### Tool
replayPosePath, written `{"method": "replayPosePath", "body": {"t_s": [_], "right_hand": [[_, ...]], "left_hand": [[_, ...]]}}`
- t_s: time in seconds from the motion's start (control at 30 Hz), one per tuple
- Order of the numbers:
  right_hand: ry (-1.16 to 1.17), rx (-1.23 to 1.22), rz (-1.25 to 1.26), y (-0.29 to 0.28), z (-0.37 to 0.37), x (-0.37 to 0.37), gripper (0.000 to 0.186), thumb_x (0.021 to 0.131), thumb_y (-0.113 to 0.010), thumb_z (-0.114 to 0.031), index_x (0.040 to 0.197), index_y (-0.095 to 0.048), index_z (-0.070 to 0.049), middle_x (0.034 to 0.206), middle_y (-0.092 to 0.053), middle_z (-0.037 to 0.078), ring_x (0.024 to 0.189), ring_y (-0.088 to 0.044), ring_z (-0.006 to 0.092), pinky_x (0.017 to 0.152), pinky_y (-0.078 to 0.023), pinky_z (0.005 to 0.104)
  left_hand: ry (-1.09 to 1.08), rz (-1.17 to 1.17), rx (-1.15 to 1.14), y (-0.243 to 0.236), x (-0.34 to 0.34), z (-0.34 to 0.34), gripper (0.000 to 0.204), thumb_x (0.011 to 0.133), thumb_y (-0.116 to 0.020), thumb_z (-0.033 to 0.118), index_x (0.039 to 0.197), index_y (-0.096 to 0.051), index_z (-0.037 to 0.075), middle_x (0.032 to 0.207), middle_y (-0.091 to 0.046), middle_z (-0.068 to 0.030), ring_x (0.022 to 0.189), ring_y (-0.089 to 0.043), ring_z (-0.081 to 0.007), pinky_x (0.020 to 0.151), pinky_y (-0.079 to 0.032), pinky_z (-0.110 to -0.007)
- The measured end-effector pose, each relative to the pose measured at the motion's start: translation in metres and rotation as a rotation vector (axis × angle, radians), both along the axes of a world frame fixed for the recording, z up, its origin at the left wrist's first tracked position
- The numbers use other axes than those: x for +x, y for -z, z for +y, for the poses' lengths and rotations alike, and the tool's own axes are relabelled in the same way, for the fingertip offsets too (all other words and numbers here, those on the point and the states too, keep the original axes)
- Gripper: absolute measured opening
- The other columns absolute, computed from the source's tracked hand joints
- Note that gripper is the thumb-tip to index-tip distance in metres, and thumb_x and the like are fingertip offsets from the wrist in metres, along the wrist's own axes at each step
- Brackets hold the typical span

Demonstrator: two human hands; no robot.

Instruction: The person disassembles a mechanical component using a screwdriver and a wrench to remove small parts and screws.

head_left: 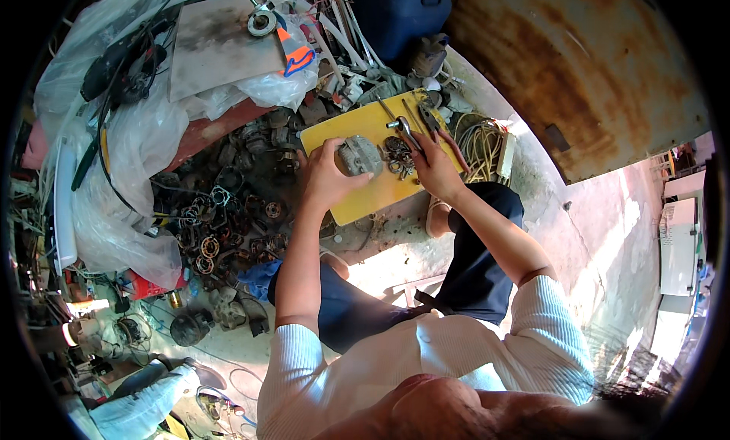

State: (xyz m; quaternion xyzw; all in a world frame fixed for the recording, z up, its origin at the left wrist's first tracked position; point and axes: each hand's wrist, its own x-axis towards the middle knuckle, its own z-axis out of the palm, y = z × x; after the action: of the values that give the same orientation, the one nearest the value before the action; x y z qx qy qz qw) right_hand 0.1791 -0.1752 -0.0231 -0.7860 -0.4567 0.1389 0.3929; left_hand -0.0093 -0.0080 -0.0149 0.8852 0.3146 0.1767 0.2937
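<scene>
On a yellow board (338,206) in front of me rests a round grey metal part (360,156), like a motor housing cover. My left hand (328,175) curves round its left side, thumb along the near edge and fingers on the far side. A shiny ratchet wrench (406,128) is gripped in my right hand (436,168), its head pointing away and to the left. Between the hands lies a small heap of bolts and metal bits (398,153). Pliers with red handles (454,148) lie just beyond my right hand, beside a thin rod-like tool (414,115).
Many dark metal parts and rings (209,247) are heaped on the floor to the left. Clear plastic sheeting (144,151) and a flat grey panel (220,49) stand behind them. Coiled wire (480,147) lies right of the board. A rusty metal sheet (578,68) spans the far right.
</scene>
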Motion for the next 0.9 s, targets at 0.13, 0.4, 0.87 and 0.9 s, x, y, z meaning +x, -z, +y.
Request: {"method": "replayPosePath", "body": {"t_s": [0.13,0.4,0.87,0.9], "right_hand": [[-0.101,-0.044,0.05,-0.019,-0.011,-0.014,0.043,0.097,-0.055,-0.008,0.14,-0.052,-0.002,0.114,-0.065,0.025,0.104,-0.063,0.0391,0.091,-0.047,0.041],[-0.143,-0.028,-0.036,-0.027,0.0,-0.018,0.043,0.094,-0.054,-0.005,0.136,-0.054,0.0,0.109,-0.067,0.028,0.103,-0.064,0.043,0.091,-0.049,0.0443],[-0.37,-0.622,-0.18,-0.111,0.056,-0.007,0.038,0.093,-0.053,-0.011,0.129,-0.06,-0.004,0.104,-0.068,0.026,0.096,-0.066,0.0434,0.084,-0.05,0.0508],[-0.37,-0.637,-0.187,-0.116,0.059,-0.014,0.039,0.093,-0.053,-0.01,0.13,-0.059,-0.004,0.107,-0.067,0.027,0.096,-0.066,0.0441,0.084,-0.05,0.051]], "left_hand": [[-0.021,-0.101,-0.221,0.011,0.002,0.019,0.077,0.071,-0.088,0.033,0.131,-0.053,0.001,0.128,-0.064,-0.017,0.126,-0.057,-0.0295,0.116,-0.03,-0.046],[-0.025,-0.169,-0.372,0.019,0.01,0.034,0.074,0.074,-0.087,0.031,0.13,-0.055,-0.005,0.128,-0.064,-0.0206,0.123,-0.06,-0.027,0.104,-0.045,-0.037],[-0.094,-0.057,-0.229,0.019,0.013,0.034,0.074,0.075,-0.085,0.042,0.127,-0.058,-0.005,0.124,-0.067,-0.0201,0.119,-0.063,-0.026,0.099,-0.047,-0.037],[-0.102,-0.081,-0.286,0.025,0.011,0.04,0.076,0.074,-0.081,0.05,0.126,-0.061,-0.002,0.123,-0.067,-0.0197,0.119,-0.061,-0.0288,0.102,-0.043,-0.04]]}}
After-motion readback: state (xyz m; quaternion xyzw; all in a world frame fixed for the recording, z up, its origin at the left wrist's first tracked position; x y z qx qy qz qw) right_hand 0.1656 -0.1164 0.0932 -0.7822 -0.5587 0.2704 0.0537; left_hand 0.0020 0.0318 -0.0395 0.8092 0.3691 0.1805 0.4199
